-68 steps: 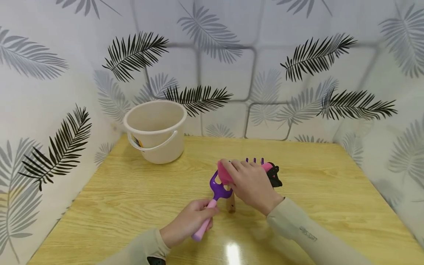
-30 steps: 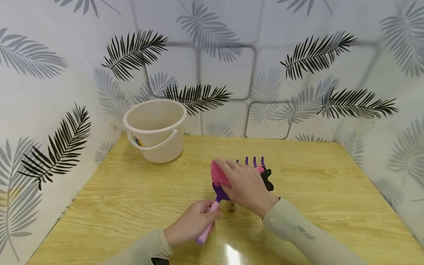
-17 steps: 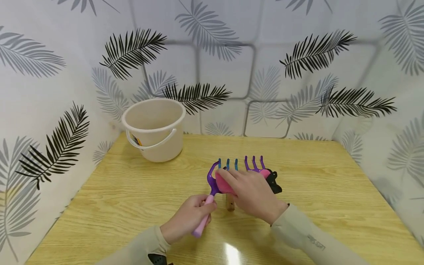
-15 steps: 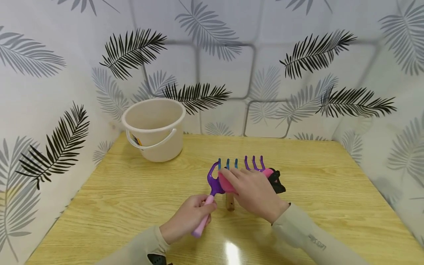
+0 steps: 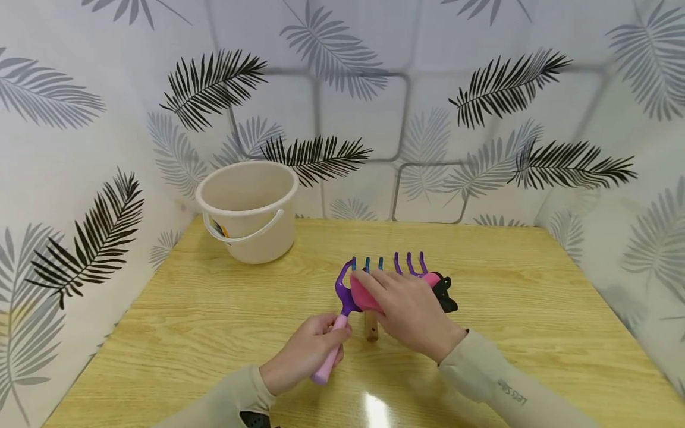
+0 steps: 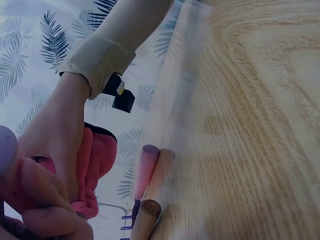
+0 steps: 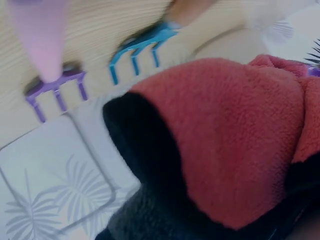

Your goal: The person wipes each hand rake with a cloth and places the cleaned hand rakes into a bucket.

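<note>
Since second ago, pink cloth shifted right, baring prong of purple-headed tool. Head: left hand grips tool's handle; right hand grasps cloth at tool's head. Left wrist: wooden handle beside pink rake handle. Right wrist: blue rake, purple rake apart.

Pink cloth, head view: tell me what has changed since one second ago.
The right hand and the pink cloth it grips moved right across the head of the purple tool, baring its left prong and more of the blue rake. Nothing was let go. The left hand still holds the tool's handle; the bucket stayed put.
</note>
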Action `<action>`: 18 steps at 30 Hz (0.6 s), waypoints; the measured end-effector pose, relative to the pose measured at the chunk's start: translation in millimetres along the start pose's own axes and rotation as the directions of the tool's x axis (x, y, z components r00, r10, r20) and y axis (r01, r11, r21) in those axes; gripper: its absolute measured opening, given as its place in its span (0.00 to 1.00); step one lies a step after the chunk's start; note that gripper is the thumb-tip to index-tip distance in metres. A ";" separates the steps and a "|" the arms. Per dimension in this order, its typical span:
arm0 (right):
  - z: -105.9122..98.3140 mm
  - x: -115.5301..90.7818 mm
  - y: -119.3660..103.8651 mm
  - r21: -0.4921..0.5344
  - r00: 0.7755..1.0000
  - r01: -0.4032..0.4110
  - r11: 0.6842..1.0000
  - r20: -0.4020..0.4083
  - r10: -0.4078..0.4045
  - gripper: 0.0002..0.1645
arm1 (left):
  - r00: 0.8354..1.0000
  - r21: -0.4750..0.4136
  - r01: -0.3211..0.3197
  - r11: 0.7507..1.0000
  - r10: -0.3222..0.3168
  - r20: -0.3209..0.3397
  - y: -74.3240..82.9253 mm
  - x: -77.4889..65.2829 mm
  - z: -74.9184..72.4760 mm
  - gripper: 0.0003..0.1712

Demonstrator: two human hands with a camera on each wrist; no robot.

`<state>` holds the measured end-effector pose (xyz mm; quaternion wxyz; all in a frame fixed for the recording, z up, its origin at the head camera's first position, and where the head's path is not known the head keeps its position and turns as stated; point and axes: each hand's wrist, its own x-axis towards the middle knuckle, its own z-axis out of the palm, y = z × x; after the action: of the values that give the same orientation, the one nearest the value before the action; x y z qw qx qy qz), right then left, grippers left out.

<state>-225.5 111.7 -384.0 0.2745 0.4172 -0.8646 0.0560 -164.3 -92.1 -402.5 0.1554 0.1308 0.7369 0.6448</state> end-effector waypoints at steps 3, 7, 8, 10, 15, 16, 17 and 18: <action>2.7 -3.6 8.5 -0.045 1.000 -0.004 0.999 0.012 0.005 0.37 | 1.000 -0.001 0.002 1.000 -0.002 0.005 -8.4 1.6 -0.8 0.14; -1.2 -6.3 20.2 -0.070 0.997 -0.073 0.995 0.007 0.073 0.38 | 1.000 -0.007 -0.002 1.000 0.002 0.008 -11.1 0.8 -0.5 0.15; -3.2 -6.5 22.2 -0.065 0.995 -0.099 0.993 0.001 0.099 0.39 | 1.000 -0.011 -0.004 1.000 0.004 0.007 -11.3 1.0 -0.3 0.15; -6.6 -6.0 23.7 -0.040 0.990 -0.139 0.989 -0.010 0.139 0.39 | 1.000 -0.021 -0.006 1.000 0.006 0.004 -11.4 1.7 -0.3 0.16; -7.6 -3.7 17.4 0.017 0.995 -0.105 0.994 0.000 0.105 0.39 | 1.000 -0.051 -0.009 0.999 0.010 0.016 -10.1 3.6 0.2 0.15; -6.5 -3.6 16.5 0.016 0.996 -0.088 0.996 0.002 0.088 0.39 | 1.000 -0.054 -0.012 0.998 0.013 0.022 -9.4 3.6 0.7 0.15; -5.3 -3.7 16.2 0.006 0.997 -0.076 0.997 0.006 0.076 0.39 | 1.000 -0.055 -0.013 0.998 0.015 0.027 -8.6 3.5 1.3 0.15; -3.8 -3.6 16.6 -0.007 0.997 -0.073 0.997 0.007 0.073 0.39 | 0.999 -0.055 -0.014 0.998 0.016 0.033 -8.0 3.2 1.8 0.15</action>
<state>-234.6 126.1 -380.5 0.2704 0.3847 -0.8804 0.0616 -166.4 -90.3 -410.8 0.1663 0.1429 0.7152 0.6636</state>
